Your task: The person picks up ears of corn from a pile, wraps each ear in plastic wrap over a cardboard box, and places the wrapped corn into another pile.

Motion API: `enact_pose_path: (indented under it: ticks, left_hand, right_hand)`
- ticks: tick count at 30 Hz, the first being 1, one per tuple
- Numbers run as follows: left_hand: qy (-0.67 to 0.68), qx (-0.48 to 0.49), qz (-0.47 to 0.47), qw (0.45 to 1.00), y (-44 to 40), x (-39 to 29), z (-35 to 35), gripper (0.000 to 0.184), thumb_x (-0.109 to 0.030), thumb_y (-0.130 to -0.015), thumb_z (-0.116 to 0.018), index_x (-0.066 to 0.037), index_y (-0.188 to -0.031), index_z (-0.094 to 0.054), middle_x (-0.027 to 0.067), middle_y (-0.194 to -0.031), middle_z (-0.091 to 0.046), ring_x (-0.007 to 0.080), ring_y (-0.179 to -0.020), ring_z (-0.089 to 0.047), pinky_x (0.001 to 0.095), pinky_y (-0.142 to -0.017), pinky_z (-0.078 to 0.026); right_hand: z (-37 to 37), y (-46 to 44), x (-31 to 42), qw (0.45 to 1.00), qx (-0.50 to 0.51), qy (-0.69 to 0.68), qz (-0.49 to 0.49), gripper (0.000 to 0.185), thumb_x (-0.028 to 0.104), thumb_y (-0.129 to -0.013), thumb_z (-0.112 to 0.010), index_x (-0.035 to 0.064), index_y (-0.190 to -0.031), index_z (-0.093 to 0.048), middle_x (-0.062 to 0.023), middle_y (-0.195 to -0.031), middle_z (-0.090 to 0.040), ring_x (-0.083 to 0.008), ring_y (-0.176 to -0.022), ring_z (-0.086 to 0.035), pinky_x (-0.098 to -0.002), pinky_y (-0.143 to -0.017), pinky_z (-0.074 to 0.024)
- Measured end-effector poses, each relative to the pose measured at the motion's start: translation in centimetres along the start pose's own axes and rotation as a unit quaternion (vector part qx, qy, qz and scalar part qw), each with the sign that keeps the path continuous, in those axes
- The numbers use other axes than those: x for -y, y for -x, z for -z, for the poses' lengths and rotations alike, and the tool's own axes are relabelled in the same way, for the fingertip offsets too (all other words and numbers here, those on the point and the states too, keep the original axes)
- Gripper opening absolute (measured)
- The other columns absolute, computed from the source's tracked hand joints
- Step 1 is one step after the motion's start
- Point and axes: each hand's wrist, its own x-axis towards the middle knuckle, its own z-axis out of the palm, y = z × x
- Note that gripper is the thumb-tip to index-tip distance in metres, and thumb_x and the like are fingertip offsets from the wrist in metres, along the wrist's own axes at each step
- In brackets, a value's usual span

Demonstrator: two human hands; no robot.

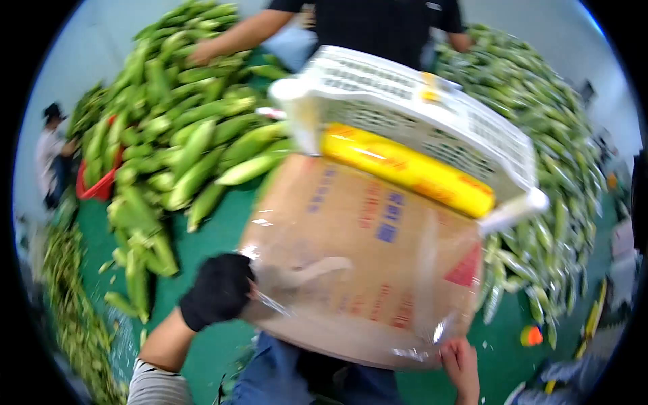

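Note:
A sheet of clear plastic film [440,331] lies over a printed cardboard sheet [378,270] in front of me, shining along its near edge. My left hand [219,290], in a black glove, is closed at the film's left edge. At the near right corner, my bare right hand [460,361] pinches the film between thumb and fingers. Beyond the cardboard lies a yellow film roll [405,169]. It rests against an upturned white plastic crate [418,101] with perforated walls. No ear of corn is in either hand.
Unwrapped green corn [196,145] is heaped on the left, with a red basket [101,175]. Film-wrapped corn [540,169] is piled on the right. Across from me stands a person in a black shirt [371,30], arms spread towards both heaps. Husks [74,304] lie at far left.

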Motion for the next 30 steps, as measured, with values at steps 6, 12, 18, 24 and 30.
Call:
enact_pose_path:
  ticks: [6,12,18,24,30]
  left_hand:
    - [0.039,-0.039,0.146,0.988,16.8,-1.5,-9.3,0.027,-0.014,-0.08,-0.07,-0.006,-0.103,-0.058,0.0135,-0.098,-0.063,0.0326,-0.092,-0.063,0.0412,-0.077,-0.051]
    - [-0.046,-0.079,0.499,0.862,30.9,9.0,-15.8,0.08,-0.03,-0.082,-0.067,0.0,-0.145,-0.028,0.0285,-0.132,-0.046,0.0433,-0.121,-0.045,0.0477,-0.103,-0.038]
    - [-0.132,-0.056,0.666,0.732,26.5,25.8,-12.2,0.095,-0.046,-0.079,-0.067,-0.004,-0.149,-0.018,0.0314,-0.134,-0.043,0.0462,-0.123,-0.042,0.0503,-0.105,-0.035]
    - [-0.2,0.092,0.756,0.616,24.7,29.7,-10.3,0.099,-0.056,-0.074,-0.067,-0.009,-0.148,-0.023,0.0229,-0.12,-0.06,0.0369,-0.111,-0.056,0.0445,-0.089,-0.045]
    - [0.406,-0.267,0.621,0.615,31.8,29.9,-12.8,0.061,-0.035,-0.08,-0.072,-0.004,-0.128,-0.048,0.0137,-0.101,-0.067,0.0253,-0.096,-0.064,0.0376,-0.082,-0.052]
  right_hand:
    - [-3.6,2.5,0.3,0.993,0.044,0.11,-0.011,0.024,0.023,-0.095,-0.057,0.0001,-0.099,-0.063,-0.0201,-0.077,-0.063,-0.035,-0.069,-0.061,-0.0435,-0.063,-0.0469]
    - [-3.5,1.8,3.7,0.996,0.068,0.058,-0.029,0.02,0.019,-0.095,-0.057,0.0009,-0.102,-0.061,-0.0144,-0.068,-0.06,-0.0246,-0.059,-0.057,-0.0368,-0.057,-0.0458]
    - [-4.3,1.5,5.6,0.994,0.062,0.027,-0.091,0.012,0.014,-0.097,-0.054,0.0034,-0.098,-0.06,-0.0038,-0.065,-0.058,-0.0106,-0.056,-0.049,-0.0269,-0.054,-0.0412]
    - [-4.6,0.9,7.4,0.988,0.053,0.012,-0.144,0.014,0.016,-0.098,-0.054,0.0034,-0.093,-0.059,-0.0028,-0.067,-0.058,-0.0103,-0.058,-0.049,-0.0256,-0.055,-0.0412]
    - [-4.3,1.3,7.0,0.985,0.057,-0.022,-0.16,0.013,0.015,-0.099,-0.052,0.0035,-0.097,-0.058,-0.004,-0.071,-0.058,-0.0104,-0.062,-0.05,-0.0245,-0.059,-0.042]
